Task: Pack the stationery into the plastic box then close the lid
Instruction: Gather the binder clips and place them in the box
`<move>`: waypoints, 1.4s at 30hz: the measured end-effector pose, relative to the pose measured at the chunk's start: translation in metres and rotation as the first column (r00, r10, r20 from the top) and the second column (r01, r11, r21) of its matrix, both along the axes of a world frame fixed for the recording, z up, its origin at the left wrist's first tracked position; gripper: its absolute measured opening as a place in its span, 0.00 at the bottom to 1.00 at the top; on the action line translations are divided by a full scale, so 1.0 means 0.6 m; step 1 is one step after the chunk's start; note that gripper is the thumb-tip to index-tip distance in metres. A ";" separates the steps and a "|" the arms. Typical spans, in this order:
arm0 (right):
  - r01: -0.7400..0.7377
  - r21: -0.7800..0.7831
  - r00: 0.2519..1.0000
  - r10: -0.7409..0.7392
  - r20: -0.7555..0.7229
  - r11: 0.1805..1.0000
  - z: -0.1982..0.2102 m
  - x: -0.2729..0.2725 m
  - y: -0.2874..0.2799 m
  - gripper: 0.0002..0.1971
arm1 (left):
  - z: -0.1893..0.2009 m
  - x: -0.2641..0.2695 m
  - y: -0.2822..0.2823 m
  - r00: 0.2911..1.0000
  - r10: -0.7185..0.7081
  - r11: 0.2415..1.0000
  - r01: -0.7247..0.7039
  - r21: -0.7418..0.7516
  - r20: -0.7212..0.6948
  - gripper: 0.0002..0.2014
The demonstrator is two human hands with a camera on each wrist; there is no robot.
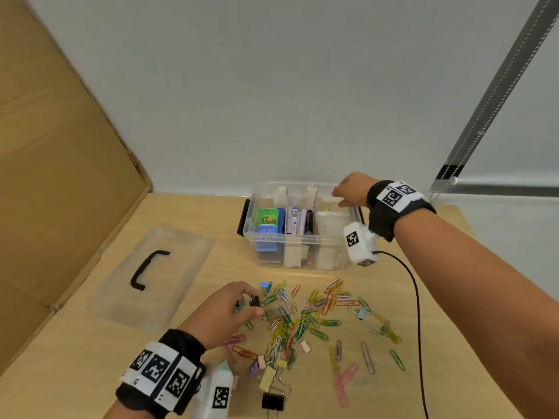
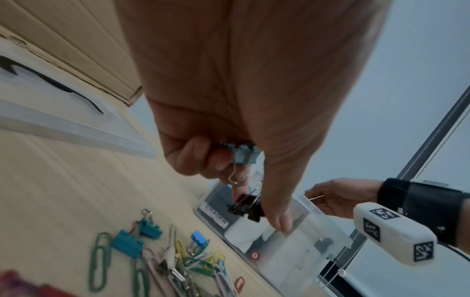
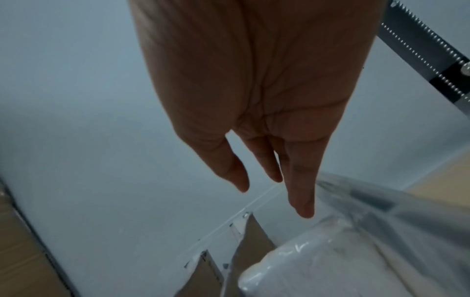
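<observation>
Left hand: my left hand (image 1: 225, 309) is low at the near-left edge of the clip pile, thumb and forefinger pinching a black clip (image 2: 245, 205); the curled fingers also hold a blue clip (image 2: 245, 154) up in the palm.
Right hand: my right hand (image 1: 352, 189) hangs over the far-right corner of the box (image 1: 302, 255); in the wrist view its fingers (image 3: 301, 193) are straight and slack, holding nothing that I can see.
Box: open, at about 1 o'clock from my left hand, well apart from it; its long side runs left to right across the table (image 1: 193, 213).
Compartments: the left one holds erasers, the middle one pens; the right one, under my right hand, looks nearly bare.
Pile: paper clips (image 1: 305, 316) and binder clips lie loose between me and the box, most of them at 3 o'clock from my left hand.
Lid: the lid (image 1: 151, 276) lies flat at 10 o'clock from my left hand, handle up, apart from the box.
Turning relation: I judge the carry goes up and to the right, from the left hand to the right compartment; the right hand is nearer that compartment, the left nearer the pile.
Progress: much stationery is unpacked; the lid comes last.
</observation>
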State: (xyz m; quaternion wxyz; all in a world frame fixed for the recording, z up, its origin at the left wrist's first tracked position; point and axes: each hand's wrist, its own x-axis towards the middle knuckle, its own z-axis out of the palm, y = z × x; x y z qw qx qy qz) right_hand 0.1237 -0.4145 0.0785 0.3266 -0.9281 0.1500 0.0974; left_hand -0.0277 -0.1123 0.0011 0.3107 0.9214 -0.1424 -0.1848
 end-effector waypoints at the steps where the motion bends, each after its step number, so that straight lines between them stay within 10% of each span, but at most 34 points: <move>1: -0.013 -0.061 1.000 0.014 0.024 0.998 -0.002 -0.003 -0.002 0.18 | 0.004 -0.005 -0.002 1.000 -0.002 1.000 0.002 0.007 0.006 0.17; 7: -0.014 -0.170 0.901 0.086 0.425 0.985 -0.052 -0.117 -0.019 0.19 | 0.049 -0.033 -0.035 0.995 -0.028 0.999 0.030 -0.020 0.094 0.16; 18: -0.004 -0.206 0.876 0.103 0.471 0.979 -0.155 -0.187 -0.003 0.26 | 0.140 0.161 -0.282 0.886 -0.079 0.984 -0.004 0.178 0.456 0.19; 30: -0.027 -0.276 0.893 0.148 0.425 0.961 -0.147 -0.188 -0.009 0.26 | 0.097 0.288 -0.390 0.956 -0.241 0.808 0.104 0.580 0.165 0.24; 36: -0.024 -0.254 0.881 0.141 0.451 0.967 -0.155 -0.188 -0.011 0.27 | 0.154 0.216 -0.289 0.959 -0.116 0.981 0.069 0.183 0.259 0.20; 42: -0.018 -0.235 0.875 0.129 0.467 0.972 -0.161 -0.187 -0.011 0.26 | 0.130 0.078 -0.140 0.918 0.086 0.985 -0.020 -0.170 0.388 0.11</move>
